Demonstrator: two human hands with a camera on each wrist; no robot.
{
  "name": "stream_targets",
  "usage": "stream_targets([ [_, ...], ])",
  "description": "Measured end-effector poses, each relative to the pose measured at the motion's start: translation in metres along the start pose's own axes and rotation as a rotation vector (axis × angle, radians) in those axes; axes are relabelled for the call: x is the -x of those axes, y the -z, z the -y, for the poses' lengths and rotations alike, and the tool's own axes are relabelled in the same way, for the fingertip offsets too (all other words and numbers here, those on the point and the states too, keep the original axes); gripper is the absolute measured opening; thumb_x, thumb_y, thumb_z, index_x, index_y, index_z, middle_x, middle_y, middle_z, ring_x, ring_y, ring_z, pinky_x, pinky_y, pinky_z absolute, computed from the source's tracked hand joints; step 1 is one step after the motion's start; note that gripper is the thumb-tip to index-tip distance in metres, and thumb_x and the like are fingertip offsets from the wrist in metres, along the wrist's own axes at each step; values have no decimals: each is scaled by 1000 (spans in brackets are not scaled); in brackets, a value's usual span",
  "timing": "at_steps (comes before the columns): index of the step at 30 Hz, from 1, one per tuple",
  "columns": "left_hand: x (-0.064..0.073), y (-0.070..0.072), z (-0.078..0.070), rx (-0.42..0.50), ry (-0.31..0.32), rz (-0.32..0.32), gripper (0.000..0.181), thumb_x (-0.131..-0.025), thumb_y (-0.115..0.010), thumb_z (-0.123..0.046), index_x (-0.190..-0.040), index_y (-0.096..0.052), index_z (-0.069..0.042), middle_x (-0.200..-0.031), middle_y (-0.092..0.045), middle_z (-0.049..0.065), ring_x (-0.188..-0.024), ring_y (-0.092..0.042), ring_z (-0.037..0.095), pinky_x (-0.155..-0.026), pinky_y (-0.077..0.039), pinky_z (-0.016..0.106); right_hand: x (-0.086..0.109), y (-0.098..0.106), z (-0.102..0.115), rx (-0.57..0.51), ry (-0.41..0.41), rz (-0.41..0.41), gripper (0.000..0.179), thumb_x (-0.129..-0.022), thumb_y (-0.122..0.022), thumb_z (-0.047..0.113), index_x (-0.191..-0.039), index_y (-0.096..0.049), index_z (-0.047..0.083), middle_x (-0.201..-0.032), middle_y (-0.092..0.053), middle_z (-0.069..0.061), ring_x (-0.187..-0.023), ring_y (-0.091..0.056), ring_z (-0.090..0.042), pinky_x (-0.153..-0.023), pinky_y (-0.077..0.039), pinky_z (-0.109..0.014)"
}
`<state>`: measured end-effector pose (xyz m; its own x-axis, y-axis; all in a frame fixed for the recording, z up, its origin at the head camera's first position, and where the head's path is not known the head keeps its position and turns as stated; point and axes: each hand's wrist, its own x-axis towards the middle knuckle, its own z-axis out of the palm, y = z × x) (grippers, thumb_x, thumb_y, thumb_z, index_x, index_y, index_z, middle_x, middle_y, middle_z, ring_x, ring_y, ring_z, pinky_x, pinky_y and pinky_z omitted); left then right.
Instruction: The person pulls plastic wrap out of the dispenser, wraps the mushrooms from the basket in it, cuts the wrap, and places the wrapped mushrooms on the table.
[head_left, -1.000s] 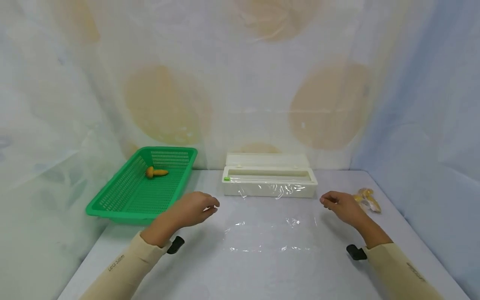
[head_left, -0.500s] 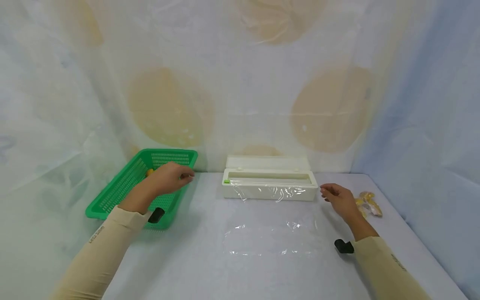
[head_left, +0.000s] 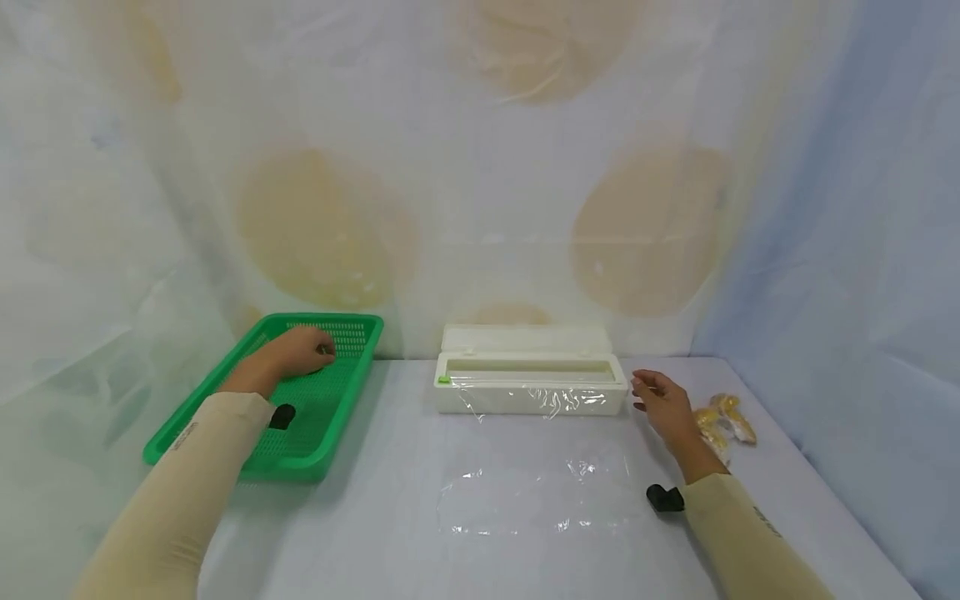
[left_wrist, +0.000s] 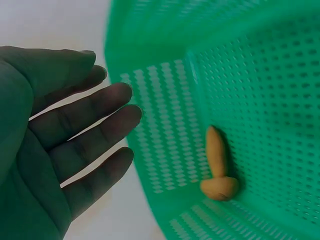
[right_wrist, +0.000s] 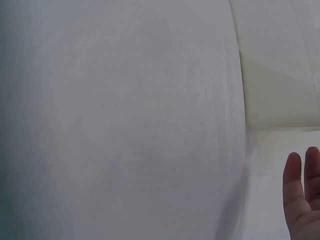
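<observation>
My left hand [head_left: 302, 350] is over the green plastic basket [head_left: 352, 400], fingers extended and holding nothing. In the left wrist view, an orange-brown mushroom [left_wrist: 219, 188] with a rounded cap and tapering stem lies on the basket floor, apart from the fingertips; in the head view the hand hides it. My right hand [head_left: 666, 408] hovers by the right end of a white cling film dispenser [head_left: 528, 398], fingers relaxed, nothing held. From the dispenser, whose lid stands raised, a transparent sheet of cling film [head_left: 534, 504] runs forward over the table.
Several film-wrapped yellowish pieces [head_left: 727, 417] lie at the right, beyond my right hand. A small green slider [head_left: 444, 380] sits at the dispenser's left end. Patterned sheeting [head_left: 480, 208] hangs behind and along both sides of the white table [head_left: 390, 533].
My left hand has moved left from beside the film to over the basket, covering the mushroom in the head view. My right hand has stayed near the dispenser's right end.
</observation>
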<state>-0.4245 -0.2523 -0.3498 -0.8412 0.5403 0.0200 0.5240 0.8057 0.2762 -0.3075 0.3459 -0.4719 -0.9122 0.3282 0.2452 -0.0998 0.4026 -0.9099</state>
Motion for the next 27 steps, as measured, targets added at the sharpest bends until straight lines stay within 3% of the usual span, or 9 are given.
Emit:
stream_targets([
  [6,-6,-8,24,60,89,54,27,-99,-52,-13,-118,-64,1,-110,-62,17,-72,-51,22,-65,-42,39,7,-3,2,-70,18,29,40,-103,-52,19,-137,-50,-2,-135,-51,-22,-104,-57,-16,-81,-54,-30],
  [9,-7,-12,31,77,108,71,30,-99,-51,-14,-121,-63,3,-117,-61,22,-76,-53,24,-66,-42,40,10,-6,3,-54,25,59,40,-102,-53,15,-138,-50,-1,-132,-52,-25,-102,-59,-18,-81,-55,-33],
  [12,-9,-16,36,74,106,72,31,-99,-52,-14,-122,-63,5,-122,-59,25,-92,-58,33,-71,-47,44,13,-7,4,-41,26,83,40,-102,-53,17,-138,-50,-1,-131,-51,-27,-104,-59,-23,-81,-55,-35],
  [16,-10,-20,40,68,100,69,33,-99,-52,-15,-122,-61,7,-123,-58,28,-111,-53,47,-82,-49,53,14,-7,1,-61,10,101,42,-102,-52,19,-139,-49,-1,-138,-46,-24,-108,-55,-29,-82,-54,-34],
  [22,-6,-21,49,68,108,53,34,-98,-54,-14,-121,-62,9,-120,-58,29,-109,-54,48,-80,-50,53,14,-9,-7,-87,-10,130,45,-103,-51,24,-142,-46,1,-147,-39,-19,-116,-52,-32,-84,-53,-33],
  [27,-2,-26,56,42,140,30,35,-97,-56,-14,-120,-60,12,-118,-58,32,-106,-55,49,-80,-50,53,15,-15,-11,-106,-17,119,45,-103,-52,22,-142,-46,0,-145,-41,-22,-116,-51,-33,-86,-53,-38],
])
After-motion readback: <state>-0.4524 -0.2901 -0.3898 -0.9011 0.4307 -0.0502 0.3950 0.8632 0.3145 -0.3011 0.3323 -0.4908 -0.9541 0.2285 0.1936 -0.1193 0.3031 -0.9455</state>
